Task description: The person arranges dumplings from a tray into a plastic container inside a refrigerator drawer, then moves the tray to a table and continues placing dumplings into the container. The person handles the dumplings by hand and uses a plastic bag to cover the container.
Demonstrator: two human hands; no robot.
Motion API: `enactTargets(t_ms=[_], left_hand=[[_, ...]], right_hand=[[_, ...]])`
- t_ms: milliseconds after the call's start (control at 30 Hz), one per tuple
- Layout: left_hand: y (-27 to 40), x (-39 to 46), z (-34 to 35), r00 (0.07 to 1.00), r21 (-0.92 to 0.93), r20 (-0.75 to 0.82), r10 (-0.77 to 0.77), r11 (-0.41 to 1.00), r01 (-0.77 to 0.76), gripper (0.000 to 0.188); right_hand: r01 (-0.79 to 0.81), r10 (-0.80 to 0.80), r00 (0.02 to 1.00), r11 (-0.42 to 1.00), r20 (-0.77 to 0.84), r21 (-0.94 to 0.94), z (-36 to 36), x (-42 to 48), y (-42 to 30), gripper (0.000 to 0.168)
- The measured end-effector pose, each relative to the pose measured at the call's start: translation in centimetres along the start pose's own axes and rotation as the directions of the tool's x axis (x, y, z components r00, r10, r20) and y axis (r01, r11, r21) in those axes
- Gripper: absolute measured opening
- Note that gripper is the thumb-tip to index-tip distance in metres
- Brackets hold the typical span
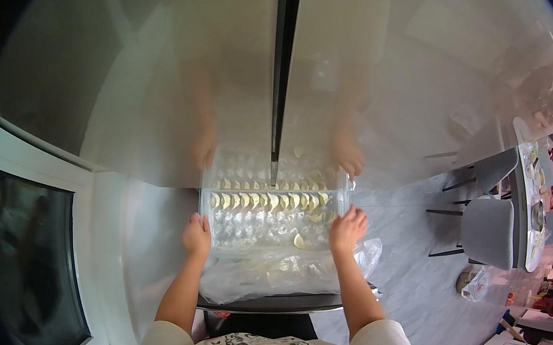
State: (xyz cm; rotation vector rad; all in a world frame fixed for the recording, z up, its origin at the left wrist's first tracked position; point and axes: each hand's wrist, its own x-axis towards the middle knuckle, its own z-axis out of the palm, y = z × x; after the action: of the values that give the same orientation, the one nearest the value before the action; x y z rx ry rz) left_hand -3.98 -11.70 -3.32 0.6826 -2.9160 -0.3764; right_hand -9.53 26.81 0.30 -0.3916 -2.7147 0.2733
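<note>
My left hand (197,235) grips the left edge of a transparent plastic tray (260,229). On the tray's right edge my right hand (349,229) has hold, fingers over the rim. A row of pale, crescent-shaped dumplings (273,203) runs along the tray's far side. One dumpling (299,241) lies apart near the front, and a few sit at the right end. Beneath and nearer me, crumpled transparent plastic bags (278,270) cover what seems to be a pulled-out drawer with a dark front edge (272,302). The bags partly hide their contents.
Tall glossy refrigerator doors (189,86) rise just beyond the tray, mirroring my arms and the dumplings. A white-framed glass door (27,246) is on the left. At right stand grey chairs (487,232), a laden table (524,216) and a lined bin (473,284).
</note>
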Motion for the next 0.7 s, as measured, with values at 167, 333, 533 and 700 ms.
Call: enactTargets(t_ms=[167,333,533,700], left_hand=[[1.5,-0.3,0.4,0.999,-0.017,-0.035,-0.018,1.000,0.018,0.025],[2.3,-0.6,-0.3,0.997,-0.028,-0.027,-0.069,0.997,0.068,0.027],[1.6,-0.7,0.1,0.995,-0.070,-0.096,-0.035,0.997,0.028,0.025],[1.8,-0.7,0.0,0.997,-0.077,-0.054,-0.049,0.996,0.045,0.025]], right_hand=[[0.272,-0.308,0.946,0.924,0.101,0.269,3.3,0.1,-5.2,0.033],[0.237,-0.243,0.968,0.967,0.059,0.098,6.8,0.1,-6.8,0.039],[0.085,-0.098,0.991,0.987,0.087,0.140,7.2,0.5,-7.3,0.040],[0.013,-0.020,0.993,0.998,0.118,0.064,7.6,1.2,-7.9,0.036]])
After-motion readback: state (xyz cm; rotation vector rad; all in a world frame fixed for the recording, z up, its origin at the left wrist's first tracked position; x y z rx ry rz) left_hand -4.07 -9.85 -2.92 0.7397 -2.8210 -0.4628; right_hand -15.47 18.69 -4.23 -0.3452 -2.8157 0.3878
